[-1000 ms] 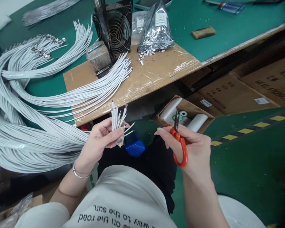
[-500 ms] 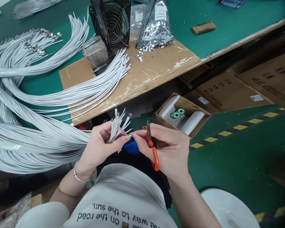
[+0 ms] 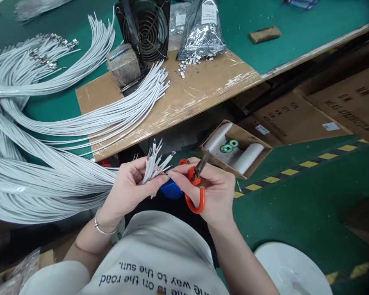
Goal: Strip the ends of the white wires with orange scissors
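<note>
My left hand [image 3: 132, 184] is closed around a bundle of white cables [image 3: 153, 166], whose cut ends fan upward with small coloured wires showing. The rest of the bundle trails left from my wrist toward the bench. My right hand [image 3: 210, 186] carries orange-handled scissors [image 3: 194, 176], with the loops over the fingers and the dark blades pointing up and right. Its thumb and forefinger meet near my left thumb at a cable end; whether they pinch it is too small to tell. A blue object [image 3: 171, 189] shows beneath my hands.
On the bench, more white cables [image 3: 95, 123] lie over cardboard [image 3: 203, 90]. A black fan [image 3: 149, 32], a soldering-stand-like block [image 3: 124, 67] and a silvery bag [image 3: 201, 30] with small metal pieces stand behind. An open carton [image 3: 207, 143] with solder-like spools sits lower right, near a white round stool [image 3: 292, 270].
My right hand has shifted slightly left, and the scissors have turned so the blades tilt right. My left hand keeps its hold on the cables.
</note>
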The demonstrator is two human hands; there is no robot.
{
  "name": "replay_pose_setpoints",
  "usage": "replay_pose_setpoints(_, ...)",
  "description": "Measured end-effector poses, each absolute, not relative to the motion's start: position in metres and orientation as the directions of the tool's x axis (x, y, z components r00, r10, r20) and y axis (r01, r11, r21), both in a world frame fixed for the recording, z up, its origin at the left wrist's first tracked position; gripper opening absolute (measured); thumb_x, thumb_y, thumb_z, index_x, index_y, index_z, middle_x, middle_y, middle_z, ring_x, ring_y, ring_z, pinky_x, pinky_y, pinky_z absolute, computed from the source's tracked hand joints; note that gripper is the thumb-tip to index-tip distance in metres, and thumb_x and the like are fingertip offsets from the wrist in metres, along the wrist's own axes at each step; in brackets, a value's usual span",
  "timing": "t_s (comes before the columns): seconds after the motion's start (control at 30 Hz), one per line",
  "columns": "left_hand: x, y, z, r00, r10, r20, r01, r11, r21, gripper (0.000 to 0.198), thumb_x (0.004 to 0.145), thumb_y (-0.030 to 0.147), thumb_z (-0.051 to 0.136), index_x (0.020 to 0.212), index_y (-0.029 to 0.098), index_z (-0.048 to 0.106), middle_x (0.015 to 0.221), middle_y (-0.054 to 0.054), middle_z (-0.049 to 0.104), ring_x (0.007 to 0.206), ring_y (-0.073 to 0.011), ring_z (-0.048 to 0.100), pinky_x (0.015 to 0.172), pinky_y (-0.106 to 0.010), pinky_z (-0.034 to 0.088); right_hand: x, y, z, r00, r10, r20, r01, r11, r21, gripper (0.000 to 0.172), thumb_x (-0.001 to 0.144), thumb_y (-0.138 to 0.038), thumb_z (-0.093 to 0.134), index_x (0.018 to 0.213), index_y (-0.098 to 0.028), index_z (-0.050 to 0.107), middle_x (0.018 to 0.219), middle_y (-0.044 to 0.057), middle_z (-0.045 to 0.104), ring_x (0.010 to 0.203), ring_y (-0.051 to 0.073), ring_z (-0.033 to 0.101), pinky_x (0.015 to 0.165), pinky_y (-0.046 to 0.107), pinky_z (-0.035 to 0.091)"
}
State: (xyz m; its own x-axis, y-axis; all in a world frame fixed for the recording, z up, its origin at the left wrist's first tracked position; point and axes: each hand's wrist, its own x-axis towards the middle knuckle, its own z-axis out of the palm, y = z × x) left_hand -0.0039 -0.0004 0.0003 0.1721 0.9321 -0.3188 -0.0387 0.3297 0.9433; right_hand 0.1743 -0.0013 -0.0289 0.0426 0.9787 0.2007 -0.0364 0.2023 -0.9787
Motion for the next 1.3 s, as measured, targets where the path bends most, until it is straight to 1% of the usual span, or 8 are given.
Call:
replay_pose_setpoints(0.1,-0.006,-0.002,0.002,0.176,0.934,-0.310,0.007,0.314,0.949,0.018,0.090,0.025,0.085,0.079,0.017,0.073,0.063,0.004,0.063,0.052,-0.0070,0.051,0.051,-0.019,0.039,0.173,-0.001,-0.029,0.048,0.939,0.341,0.093,0.336,-0.937,0.020,0.087,-0.015,0.083,0.069,-0.021,0.076,0.061,-0.001,0.063,0.054,0.011,0.049,0.050,0.027,0.038)
replay_pose_setpoints(0.17,-0.007,-0.002,0.004,0.188,0.931,-0.312,0.028,0.312,0.950,0.018,0.091,0.027,0.085,0.079,0.017,0.075,0.060,0.004,0.061,0.052,-0.0072,0.049,0.051,-0.020,0.038,0.176,0.002,-0.032,0.075,0.932,0.354,0.145,0.341,-0.929,0.024,0.088,-0.017,0.081,0.067,-0.021,0.072,0.059,-0.002,0.059,0.053,0.011,0.046,0.051,0.029,0.037)
replay_pose_setpoints(0.33,-0.010,-0.003,0.007,0.197,0.917,-0.346,-0.083,0.367,0.926,0.016,0.091,0.032,0.085,0.086,0.017,0.080,0.060,0.003,0.059,0.051,-0.0087,0.048,0.049,-0.022,0.038,0.193,0.011,-0.042,0.323,0.940,0.108,0.011,0.110,-0.994,0.039,0.095,-0.043,0.081,0.063,-0.024,0.067,0.054,-0.001,0.054,0.054,0.016,0.052,0.055,0.032,0.045)
replay_pose_setpoints(0.5,-0.009,-0.003,0.004,0.176,0.915,-0.363,-0.128,0.387,0.913,0.016,0.095,0.034,0.083,0.096,0.018,0.086,0.064,0.002,0.057,0.053,-0.0082,0.044,0.049,-0.022,0.034,0.201,0.009,-0.040,0.009,0.997,0.080,0.127,0.078,-0.989,0.054,0.091,-0.055,0.082,0.056,-0.021,0.060,0.056,-0.001,0.053,0.053,0.012,0.044,0.049,0.029,0.032)
replay_pose_setpoints(0.63,-0.009,-0.003,0.004,0.165,0.924,-0.345,-0.103,0.364,0.926,0.017,0.095,0.036,0.083,0.096,0.019,0.085,0.063,0.002,0.058,0.054,-0.0086,0.042,0.050,-0.022,0.033,0.200,0.005,-0.032,-0.213,0.973,0.090,0.222,0.138,-0.965,0.052,0.090,-0.045,0.085,0.058,-0.020,0.053,0.060,-0.004,0.046,0.054,0.010,0.037,0.049,0.028,0.027)
replay_pose_setpoints(0.8,-0.009,-0.003,0.004,0.140,0.939,-0.313,-0.018,0.318,0.948,0.016,0.092,0.036,0.085,0.091,0.020,0.083,0.061,0.004,0.055,0.054,-0.0081,0.038,0.050,-0.022,0.029,0.199,0.002,-0.031,-0.313,0.945,0.091,0.267,0.179,-0.947,0.052,0.091,-0.031,0.081,0.060,-0.021,0.040,0.062,-0.006,0.041,0.057,0.009,0.032,0.050,0.028,0.025)
replay_pose_setpoints(1.0,-0.006,-0.002,0.005,0.111,0.958,-0.264,0.069,0.258,0.964,0.013,0.089,0.032,0.084,0.084,0.020,0.082,0.060,0.004,0.054,0.055,-0.0093,0.038,0.052,-0.025,0.029,0.199,0.001,-0.028,-0.331,0.937,0.113,0.295,0.217,-0.931,0.051,0.089,-0.019,0.075,0.060,-0.022,0.033,0.059,-0.006,0.036,0.056,0.009,0.026,0.049,0.029,0.021)
replay_pose_setpoints(1.3,-0.003,-0.002,0.008,0.051,0.963,-0.264,0.104,0.257,0.961,0.013,0.082,0.032,0.086,0.080,0.020,0.083,0.057,0.004,0.055,0.051,-0.0092,0.035,0.049,-0.026,0.028,0.198,0.000,-0.025,-0.300,0.946,0.125,0.289,0.215,-0.933,0.053,0.087,-0.015,0.072,0.059,-0.022,0.027,0.057,-0.006,0.031,0.055,0.008,0.023,0.049,0.029,0.019)
